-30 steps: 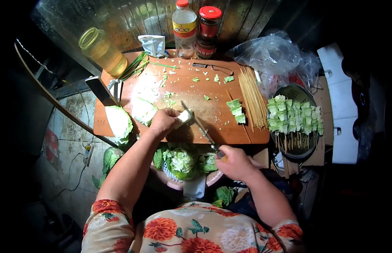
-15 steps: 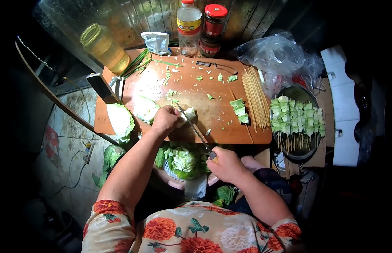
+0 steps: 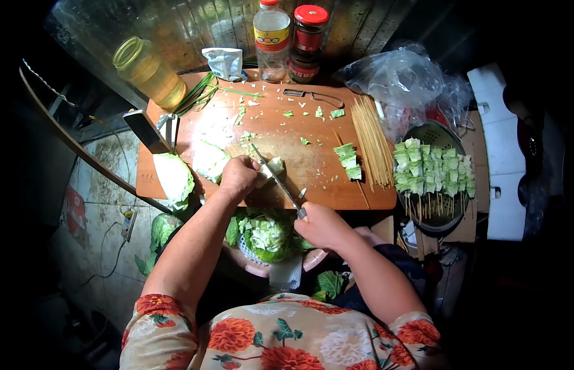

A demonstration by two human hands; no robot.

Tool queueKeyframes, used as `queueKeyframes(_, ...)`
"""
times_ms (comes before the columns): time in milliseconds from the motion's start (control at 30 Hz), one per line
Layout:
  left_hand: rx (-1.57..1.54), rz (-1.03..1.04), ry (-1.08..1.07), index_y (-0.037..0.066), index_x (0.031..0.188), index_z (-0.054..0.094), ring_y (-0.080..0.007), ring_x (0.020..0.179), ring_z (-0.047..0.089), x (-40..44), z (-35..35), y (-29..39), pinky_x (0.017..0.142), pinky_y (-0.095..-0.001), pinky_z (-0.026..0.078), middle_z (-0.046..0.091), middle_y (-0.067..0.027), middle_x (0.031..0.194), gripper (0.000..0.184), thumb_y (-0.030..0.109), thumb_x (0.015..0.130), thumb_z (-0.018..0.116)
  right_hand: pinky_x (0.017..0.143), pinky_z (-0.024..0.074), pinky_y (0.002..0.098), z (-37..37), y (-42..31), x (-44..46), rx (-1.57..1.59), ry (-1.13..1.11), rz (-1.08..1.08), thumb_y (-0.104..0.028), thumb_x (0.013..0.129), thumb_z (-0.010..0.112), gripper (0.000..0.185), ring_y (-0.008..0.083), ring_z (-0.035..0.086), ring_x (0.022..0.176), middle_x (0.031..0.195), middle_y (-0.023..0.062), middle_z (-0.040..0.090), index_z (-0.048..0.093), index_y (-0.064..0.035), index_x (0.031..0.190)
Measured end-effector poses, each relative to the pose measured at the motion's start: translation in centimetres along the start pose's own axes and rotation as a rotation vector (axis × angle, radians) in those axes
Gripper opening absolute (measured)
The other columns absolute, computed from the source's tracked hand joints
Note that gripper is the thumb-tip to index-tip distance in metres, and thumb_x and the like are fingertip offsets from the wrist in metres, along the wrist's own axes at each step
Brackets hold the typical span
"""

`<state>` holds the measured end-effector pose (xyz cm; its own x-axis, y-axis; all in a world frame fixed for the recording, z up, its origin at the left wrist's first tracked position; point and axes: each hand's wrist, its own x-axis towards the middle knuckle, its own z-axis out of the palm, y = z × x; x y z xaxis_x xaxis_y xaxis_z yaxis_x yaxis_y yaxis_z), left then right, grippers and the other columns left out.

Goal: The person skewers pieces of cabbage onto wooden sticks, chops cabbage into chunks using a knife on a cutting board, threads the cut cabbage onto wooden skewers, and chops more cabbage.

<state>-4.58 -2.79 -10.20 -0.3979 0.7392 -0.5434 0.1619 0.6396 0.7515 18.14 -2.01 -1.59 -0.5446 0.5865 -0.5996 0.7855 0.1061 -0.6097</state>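
My right hand (image 3: 317, 226) is closed around the handle of a knife (image 3: 279, 182), whose blade slants up and left over the board. Under my left hand (image 3: 240, 177), a small piece of pale cabbage (image 3: 276, 166) is pressed to the cutting board (image 3: 317, 192), and the blade lies across it. Left of that hand sits a larger cut cabbage chunk (image 3: 211, 161), with a cabbage wedge (image 3: 174, 180) at the board's left edge. Below the board, a leafy cabbage (image 3: 268, 238) rests in a container.
Bamboo skewers (image 3: 372, 143) lie on the right side, beside one skewer of cabbage pieces (image 3: 348, 161). A colander (image 3: 446, 137) holds several loaded skewers. Along the back stand a bottle (image 3: 272, 40), jars (image 3: 309, 43) and a tilted jar of yellow liquid (image 3: 150, 74). A phone (image 3: 146, 131) leans left.
My right hand has pushed the knife forward and slightly left, so the blade reaches farther past the cabbage piece. My left hand stays nearly in place.
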Motion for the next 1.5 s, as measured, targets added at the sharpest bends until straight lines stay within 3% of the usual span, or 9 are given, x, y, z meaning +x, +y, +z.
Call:
queueKeyframes(233, -0.119, 0.03, -0.023, 0.002, 0.083, 0.06, -0.0122, 0.065, 0.059, -1.3, -0.2, 0.5, 0.059, -0.0279, 0.048, 0.063, -0.0028, 0.071, 0.019, 0.009, 0.071, 0.074, 0.076, 0.0488, 0.0456, 3.1, 2.8, 1.8, 0.066, 0.114, -0.009, -0.023, 0.079, 0.054, 0.03, 0.0424, 0.061, 0.086, 0.086, 0.0258, 0.063, 0.056, 0.0028, 0.094)
queueKeyframes(433, 0.194, 0.144, 0.064, 0.002, 0.088, 0.062, -0.0127, 0.068, 0.061, -0.8, -0.8, -1.4, 0.062, -0.0269, 0.049, 0.064, -0.0037, 0.071, 0.022, 0.013, 0.073, 0.074, 0.073, 0.049, 0.0454, 1.7, 1.0, -0.6, 0.09, 0.13, -0.023, -0.024, 0.079, 0.056, 0.029, 0.041, 0.062, 0.082, 0.083, 0.0241, 0.064, 0.056, 0.0025, 0.091)
queueKeyframes(600, -0.075, -0.107, -0.013, 0.003, 0.077, 0.06, -0.0126, 0.059, 0.058, -2.4, -0.6, 0.3, 0.054, -0.0261, 0.048, 0.062, -0.0047, 0.068, 0.014, 0.01, 0.073, 0.071, 0.072, 0.0488, 0.046, 1.3, 0.0, -2.3, 0.048, 0.119, -0.082, -0.023, 0.078, 0.056, 0.027, 0.0408, 0.062, 0.08, 0.081, 0.024, 0.064, 0.055, 0.0025, 0.087)
queueKeyframes(933, -0.223, -0.124, -0.013, 0.003, 0.074, 0.059, -0.0122, 0.052, 0.054, -2.3, -0.7, 0.4, 0.047, -0.0259, 0.046, 0.059, -0.004, 0.065, 0.012, 0.003, 0.074, 0.071, 0.069, 0.0482, 0.0446, 0.5, 0.9, -2.0, -0.015, 0.027, -0.094, -0.021, 0.078, 0.056, 0.026, 0.0399, 0.061, 0.074, 0.076, 0.0237, 0.062, 0.055, 0.0037, 0.084)
queueKeyframes(1133, -0.224, -0.138, 0.026, 0.002, 0.074, 0.059, -0.0129, 0.053, 0.056, -2.2, -0.6, 0.3, 0.048, -0.0264, 0.047, 0.061, -0.0048, 0.066, 0.014, 0.004, 0.072, 0.073, 0.064, 0.0478, 0.0422, -0.8, -0.5, -1.2, 0.029, -0.105, 0.004, -0.019, 0.079, 0.055, 0.025, 0.0349, 0.061, 0.066, 0.07, 0.0209, 0.061, 0.053, 0.0042, 0.086)
queueKeyframes(1200, -0.175, -0.104, -0.011, 0.0, 0.081, 0.06, -0.0133, 0.053, 0.058, -2.3, -0.6, 0.2, 0.049, -0.026, 0.048, 0.063, -0.0063, 0.069, 0.01, 0.007, 0.08, 0.068, 0.064, 0.0478, 0.0419, -0.5, -0.4, -0.3, 0.03, -0.125, 0.01, -0.018, 0.079, 0.054, 0.024, 0.0343, 0.061, 0.066, 0.07, 0.0206, 0.06, 0.053, 0.0045, 0.087)
queueKeyframes(1267, -0.191, -0.117, -0.007, -0.001, 0.082, 0.061, -0.0138, 0.056, 0.059, -2.2, -0.5, 0.0, 0.051, -0.0263, 0.049, 0.064, -0.0068, 0.07, 0.011, 0.007, 0.079, 0.069, 0.073, 0.048, 0.0447, 0.8, 0.1, 1.2, -0.004, -0.084, -0.028, -0.02, 0.077, 0.053, 0.027, 0.0423, 0.061, 0.081, 0.082, 0.0265, 0.062, 0.057, 0.0047, 0.087)
queueKeyframes(1433, -0.204, -0.002, 0.001, -0.002, 0.081, 0.062, -0.0167, 0.062, 0.061, -1.5, -0.5, -1.4, 0.057, -0.029, 0.051, 0.064, -0.0084, 0.071, 0.019, 0.007, 0.07, 0.074, 0.071, 0.048, 0.0453, 3.0, 1.5, 1.4, -0.005, 0.059, -0.093, -0.021, 0.077, 0.054, 0.026, 0.0417, 0.061, 0.079, 0.078, 0.0242, 0.061, 0.056, 0.0027, 0.086)
queueKeyframes(1500, -0.002, -0.036, -0.103, -0.005, 0.091, 0.062, -0.0182, 0.067, 0.062, -2.5, -1.3, -0.1, 0.059, -0.0296, 0.051, 0.065, -0.0111, 0.074, 0.029, 0.01, 0.07, 0.075, 0.07, 0.048, 0.0454, 3.0, 1.7, 0.9, -0.018, 0.095, -0.137, -0.022, 0.077, 0.054, 0.025, 0.0414, 0.061, 0.079, 0.077, 0.0235, 0.061, 0.056, 0.0023, 0.085)
